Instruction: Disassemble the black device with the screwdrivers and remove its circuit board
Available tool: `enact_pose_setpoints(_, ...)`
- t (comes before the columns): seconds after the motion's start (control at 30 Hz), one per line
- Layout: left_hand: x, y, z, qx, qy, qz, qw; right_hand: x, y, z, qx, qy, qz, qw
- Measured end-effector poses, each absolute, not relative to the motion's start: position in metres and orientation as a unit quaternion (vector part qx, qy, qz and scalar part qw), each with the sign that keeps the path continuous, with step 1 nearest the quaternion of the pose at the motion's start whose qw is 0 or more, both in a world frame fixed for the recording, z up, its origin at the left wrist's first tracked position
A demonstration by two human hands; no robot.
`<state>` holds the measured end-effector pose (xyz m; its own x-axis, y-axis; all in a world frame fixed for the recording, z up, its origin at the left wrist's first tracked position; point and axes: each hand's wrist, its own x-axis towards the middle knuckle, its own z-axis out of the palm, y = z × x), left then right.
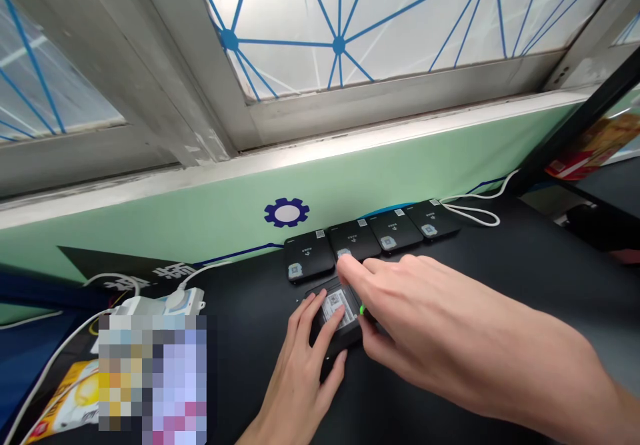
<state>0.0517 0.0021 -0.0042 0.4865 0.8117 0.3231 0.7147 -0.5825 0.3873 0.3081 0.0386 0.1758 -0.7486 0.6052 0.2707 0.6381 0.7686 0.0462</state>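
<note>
My left hand (300, 372) steadies a black rectangular device (327, 338) on the dark tabletop (440, 392), its fingers along the device's left side. A white label (335, 306) with printed codes is on the device's top face. My right hand (425, 318) crosses over from the right, and its fingers reach over the device's far end. The index fingertip nearly touches a matching black device (354, 240) in the row behind. A small green light or tag (362, 310) shows beside my right hand. My hands hide much of the held device.
Several similar black devices (395, 230) lie side by side along the green wall (165, 222), below a window (340, 25). White cables (475, 205) trail from the far right one. A white power strip (160, 302) with cords sits at left, beside a yellow packet (65, 398).
</note>
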Motion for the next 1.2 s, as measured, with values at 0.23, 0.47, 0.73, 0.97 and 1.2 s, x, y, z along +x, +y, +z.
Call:
enact_pose_setpoints(0.23,0.051,0.001,-0.004,0.857,0.448,0.231,0.104,0.303,0.041,0.174,-0.342,-0.931,-0.067,0.107)
enact_pose_setpoints(0.47,0.052,0.001,0.000,0.855,0.456,0.219,0.113,0.304,0.038,0.173,-0.318,-0.931,-0.115,0.138)
enact_pose_setpoints(0.73,0.052,0.001,-0.001,0.855,0.456,0.224,0.107,0.300,0.042,0.168,-0.354,-0.927,-0.056,0.112)
enact_pose_setpoints(0.97,0.052,0.000,0.000,0.857,0.454,0.220,0.101,0.303,0.038,0.170,-0.323,-0.931,-0.094,0.144)
enact_pose_setpoints(1.2,0.052,0.000,-0.002,0.858,0.452,0.223,0.100,0.302,0.040,0.170,-0.349,-0.924,-0.099,0.121)
